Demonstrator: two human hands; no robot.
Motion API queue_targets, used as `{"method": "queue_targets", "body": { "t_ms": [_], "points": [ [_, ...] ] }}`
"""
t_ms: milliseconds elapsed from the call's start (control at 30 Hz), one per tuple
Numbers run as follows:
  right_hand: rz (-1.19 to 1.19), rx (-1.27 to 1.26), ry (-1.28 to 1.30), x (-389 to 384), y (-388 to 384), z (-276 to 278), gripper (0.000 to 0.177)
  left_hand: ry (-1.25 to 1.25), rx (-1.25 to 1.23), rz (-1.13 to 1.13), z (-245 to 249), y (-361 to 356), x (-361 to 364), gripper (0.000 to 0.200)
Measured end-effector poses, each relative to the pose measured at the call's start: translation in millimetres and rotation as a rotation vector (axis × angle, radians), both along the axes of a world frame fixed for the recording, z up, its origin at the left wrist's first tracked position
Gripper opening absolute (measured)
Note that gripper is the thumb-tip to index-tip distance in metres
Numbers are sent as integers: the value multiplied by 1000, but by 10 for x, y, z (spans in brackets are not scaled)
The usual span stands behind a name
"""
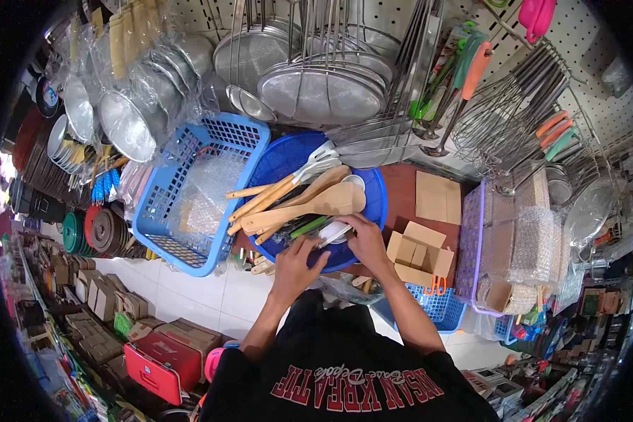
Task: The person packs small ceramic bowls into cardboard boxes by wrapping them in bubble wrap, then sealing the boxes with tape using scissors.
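Both my hands are over the front part of a round blue basket (379,204). A white utensil (334,231) slants between them; its exact kind does not show. My right hand (367,243) grips its upper end from the right. At the lower end, the fingers and thumb of my left hand (297,267) curve around it. Behind the hands, a wooden spatula (330,199) and other wooden utensils lie across the basket. White slotted turners (318,160) with wooden handles rest at its back. A green handle (308,226) lies right by my left fingers.
A light blue rectangular basket (142,211) with bubble wrap stands at the left. On the right are an open cardboard box (429,243) and a purple basket (469,239) of wrapped goods. Strainers (323,91), ladles (439,144) and whisks (499,112) hang above. A red case (163,366) is behind at left.
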State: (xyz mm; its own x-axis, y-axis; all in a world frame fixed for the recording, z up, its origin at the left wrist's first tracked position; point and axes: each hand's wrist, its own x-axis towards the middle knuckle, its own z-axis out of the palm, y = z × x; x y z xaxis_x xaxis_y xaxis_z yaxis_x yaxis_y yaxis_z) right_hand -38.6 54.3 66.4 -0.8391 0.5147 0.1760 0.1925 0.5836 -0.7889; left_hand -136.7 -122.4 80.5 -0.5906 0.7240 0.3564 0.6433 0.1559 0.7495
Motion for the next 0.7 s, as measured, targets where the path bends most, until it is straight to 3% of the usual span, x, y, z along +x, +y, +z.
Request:
{"method": "queue_targets", "body": {
  "t_ms": [100, 200, 233, 367, 467, 567, 700],
  "points": [
    [-150, -1, 147, -10, 43, -88, 44, 110, 57, 93, -228, -94, -98, 18],
    [-292, -410, 310, -19, 119, -229, 32, 106, 54, 165, -395, -167, -92, 26],
    [-305, -472, 426, -33, 112, -250, 20, 58, 44, 180, -434, -172, -88, 28],
    [-321, -546, 426, -55, 162, -241, 22, -64, -20, 181, -247, -136, -117, 27],
    [-320, -474, 401, -73, 120, -254, 22, 137, -200, 164, -172, -45, -155, 17],
    [-349, -410, 344, -83, 77, -248, 21, 140, -553, 27, -263, 22, -204, 12],
    [-368, -396, 365, -112, 70, -224, 18, 262, -654, -269, -532, 119, -391, 16]
  ]
}}
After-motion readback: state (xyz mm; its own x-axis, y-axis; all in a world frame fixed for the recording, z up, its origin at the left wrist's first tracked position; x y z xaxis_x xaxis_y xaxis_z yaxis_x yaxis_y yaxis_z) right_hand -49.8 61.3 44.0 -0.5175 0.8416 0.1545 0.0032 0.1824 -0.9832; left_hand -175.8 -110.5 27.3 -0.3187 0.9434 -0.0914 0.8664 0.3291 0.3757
